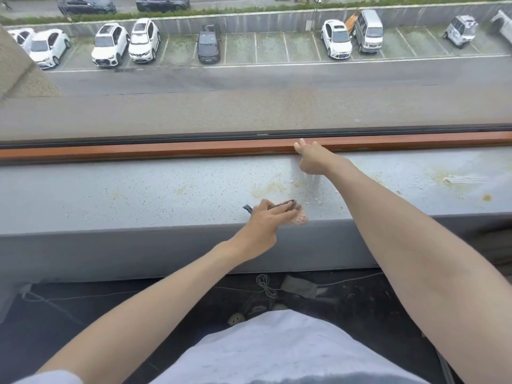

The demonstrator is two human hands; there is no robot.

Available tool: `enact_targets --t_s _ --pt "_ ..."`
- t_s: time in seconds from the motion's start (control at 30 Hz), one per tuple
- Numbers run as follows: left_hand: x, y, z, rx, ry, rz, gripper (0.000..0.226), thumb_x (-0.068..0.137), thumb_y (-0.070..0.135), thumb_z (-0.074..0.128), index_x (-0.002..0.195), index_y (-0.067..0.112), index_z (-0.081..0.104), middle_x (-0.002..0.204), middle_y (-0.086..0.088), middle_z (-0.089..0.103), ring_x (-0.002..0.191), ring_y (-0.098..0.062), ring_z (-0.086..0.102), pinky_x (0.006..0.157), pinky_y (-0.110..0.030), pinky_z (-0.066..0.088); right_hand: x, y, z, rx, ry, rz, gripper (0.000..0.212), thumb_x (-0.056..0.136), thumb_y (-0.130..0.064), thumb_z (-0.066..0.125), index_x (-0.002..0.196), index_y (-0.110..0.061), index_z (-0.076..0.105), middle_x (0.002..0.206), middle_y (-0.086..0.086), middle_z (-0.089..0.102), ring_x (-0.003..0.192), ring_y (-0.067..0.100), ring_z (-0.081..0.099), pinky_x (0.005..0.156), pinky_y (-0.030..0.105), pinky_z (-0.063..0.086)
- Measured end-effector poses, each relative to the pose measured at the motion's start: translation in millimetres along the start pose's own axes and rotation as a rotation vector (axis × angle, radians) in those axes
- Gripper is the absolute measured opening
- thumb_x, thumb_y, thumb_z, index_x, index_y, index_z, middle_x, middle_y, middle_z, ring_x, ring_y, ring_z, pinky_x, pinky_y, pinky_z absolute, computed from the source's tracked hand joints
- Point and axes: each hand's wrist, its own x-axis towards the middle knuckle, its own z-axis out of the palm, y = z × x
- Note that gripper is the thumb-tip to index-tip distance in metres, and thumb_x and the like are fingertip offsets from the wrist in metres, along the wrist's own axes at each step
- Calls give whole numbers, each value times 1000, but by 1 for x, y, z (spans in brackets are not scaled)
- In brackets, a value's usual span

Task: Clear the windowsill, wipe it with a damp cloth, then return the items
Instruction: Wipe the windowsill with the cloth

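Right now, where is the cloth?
In the head view, the cloth lies under the left hand, near the front edge of the windowsill, about its middle.

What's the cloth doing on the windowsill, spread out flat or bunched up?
Bunched up: the cloth is a small wad under the left hand, near the front edge of the windowsill.

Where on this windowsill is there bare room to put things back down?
The windowsill is bare along its left stretch, from the left hand on the cloth to the picture's edge. Right of the right hand and forearm it is bare too, though stained. The middle, between both hands, is crowded.
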Motion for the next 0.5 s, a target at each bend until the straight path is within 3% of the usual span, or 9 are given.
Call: enact_targets --t_s 0.1,0.17,0.23,0.3,0.4,0.5 --pt "16 -20 -21 -39 128 -157 63 85 -18 44 134 20 53 137 3 53 94 -30 46 81 -40 37 -3 0 2 7 -4 5 68 91 9 23 153 -9 2 160 4 -7 146 36 -1 117 41 17" --pt "21 -37 -33 95 168 -361 64 85 -17 38 138 17 49 142 1 48 91 -24 35 80 -31 28 -7 -2 1 6 -9 8 68 91 9 22 153 -9 1 160 4 -9 146 35 -2 118 41 15" --pt "15 -40 -30 185 163 -404 72 81 -19 36 144 17 40 147 2 42 91 -18 25 78 -27 21 -10 -1 2 10 -18 9 67 92 8 21 153 -9 0 160 4 -9 146 35 -2 118 41 15" --pt "9 -24 -17 181 163 -299 79 75 -24 41 143 16 41 147 1 41 92 -17 24 81 -27 22 -11 4 3 -4 -7 -1 67 91 8 21 153 -9 1 160 4 -8 146 35 -1 117 41 15" --pt "-3 -1 2 80 61 8 75 69 -29 48 132 12 55 140 1 50 85 -21 32 79 -34 38 -12 9 5 -11 -12 -18 66 92 8 22 153 -9 2 160 4 -8 146 36 0 117 41 19" --pt "5 0 -11 2 37 92 65 84 -22 42 136 16 51 141 10 42 83 -20 33 78 -23 30 -14 10 6 2 -17 -23 67 92 8 22 153 -10 2 160 4 -8 146 35 -1 117 42 17"
